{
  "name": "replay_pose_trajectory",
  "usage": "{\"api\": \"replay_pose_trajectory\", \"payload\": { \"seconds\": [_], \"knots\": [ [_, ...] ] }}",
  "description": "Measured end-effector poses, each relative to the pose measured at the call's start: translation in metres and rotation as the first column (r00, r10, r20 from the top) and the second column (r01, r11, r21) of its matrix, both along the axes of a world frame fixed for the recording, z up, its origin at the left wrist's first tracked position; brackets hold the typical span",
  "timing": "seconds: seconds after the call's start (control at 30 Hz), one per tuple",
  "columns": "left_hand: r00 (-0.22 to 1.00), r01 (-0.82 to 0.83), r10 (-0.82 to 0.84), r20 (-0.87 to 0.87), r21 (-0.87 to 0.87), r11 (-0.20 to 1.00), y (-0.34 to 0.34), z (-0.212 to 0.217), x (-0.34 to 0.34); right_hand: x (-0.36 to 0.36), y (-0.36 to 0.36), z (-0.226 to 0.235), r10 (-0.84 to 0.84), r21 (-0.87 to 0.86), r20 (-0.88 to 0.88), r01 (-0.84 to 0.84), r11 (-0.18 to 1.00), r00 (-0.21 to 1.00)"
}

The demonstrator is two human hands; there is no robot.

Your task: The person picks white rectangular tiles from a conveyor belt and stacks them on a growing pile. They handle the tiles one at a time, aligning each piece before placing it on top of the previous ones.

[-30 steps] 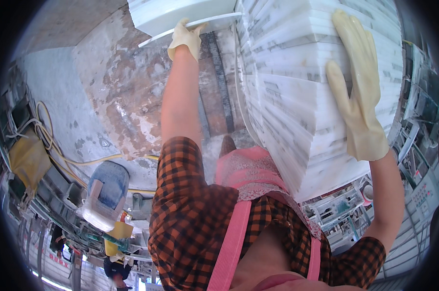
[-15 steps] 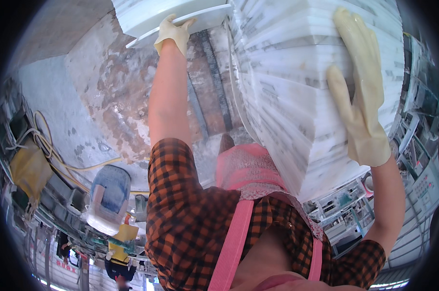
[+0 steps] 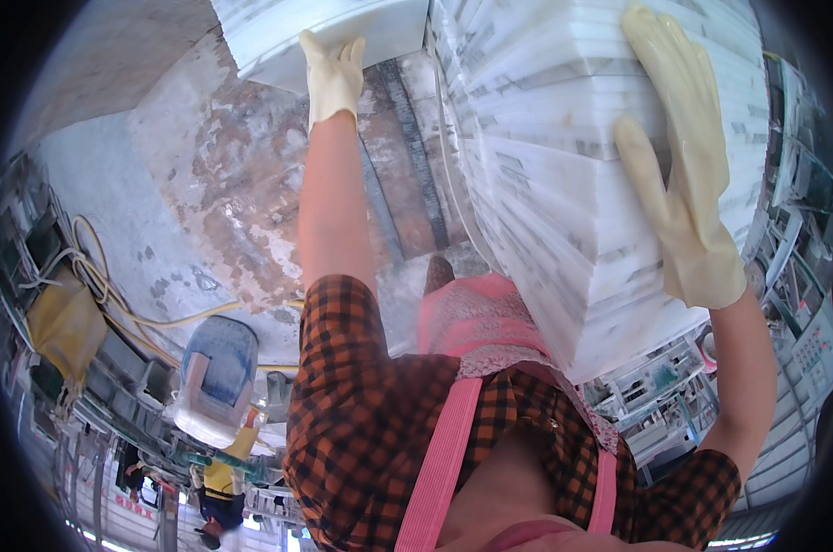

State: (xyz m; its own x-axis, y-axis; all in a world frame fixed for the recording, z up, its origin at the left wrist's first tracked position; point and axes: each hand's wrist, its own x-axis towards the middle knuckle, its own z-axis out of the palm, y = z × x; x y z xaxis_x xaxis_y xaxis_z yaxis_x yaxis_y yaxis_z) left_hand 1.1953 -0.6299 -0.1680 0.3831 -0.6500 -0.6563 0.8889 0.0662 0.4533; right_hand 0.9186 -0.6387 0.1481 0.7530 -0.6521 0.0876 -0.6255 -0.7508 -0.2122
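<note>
My left hand (image 3: 335,81), in a cream rubber glove, reaches far forward with its fingers spread against the front face of a white slab stack (image 3: 297,32) at the top. My right hand (image 3: 688,175), gloved alike, lies flat with thumb apart on a tall stack of white, grey-veined marble strips (image 3: 545,175). That stack fills the space to my right, its layered edges facing me. Neither hand is wrapped round anything.
Below my left arm is a stained, wet-looking floor (image 3: 242,212) with a dark grooved strip. At left are a yellow hose (image 3: 182,317), a blue-and-white chair-like object (image 3: 216,368) and a yellow cloth (image 3: 67,322). A person (image 3: 219,492) stands far back; a control panel (image 3: 817,350) is at right.
A thin slab that my left hand gripped by its edge, tilted out, now rests flush with the far stack. The left fingers have opened against it. My right hand has barely moved.
</note>
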Motion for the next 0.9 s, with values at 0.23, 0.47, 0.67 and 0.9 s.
{"api": "replay_pose_trajectory", "payload": {
  "seconds": [0.23, 0.47, 0.67, 0.9],
  "knots": [
    [0.844, 0.121, -0.277, 0.46, 0.339, 0.933, 0.053, -0.038, 0.085, 0.017, -0.004, -0.013, -0.097, 0.061, 0.13, 0.089, 0.994, 0.987],
    [0.472, 0.302, -0.621, 0.626, 0.547, 0.781, 0.08, -0.122, 0.133, -0.026, -0.003, -0.003, -0.053, 0.19, -0.139, 0.08, 0.978, 0.989],
    [0.654, 0.27, -0.404, 0.64, 0.301, 0.915, 0.058, -0.17, 0.12, -0.006, -0.011, -0.002, -0.044, 0.187, -0.299, 0.104, 0.977, 0.953],
    [0.636, 0.296, -0.541, 0.55, 0.473, 0.829, 0.053, -0.173, 0.134, -0.008, -0.007, 0.005, -0.02, 0.15, -0.402, 0.088, 0.985, 0.916]
  ]
}}
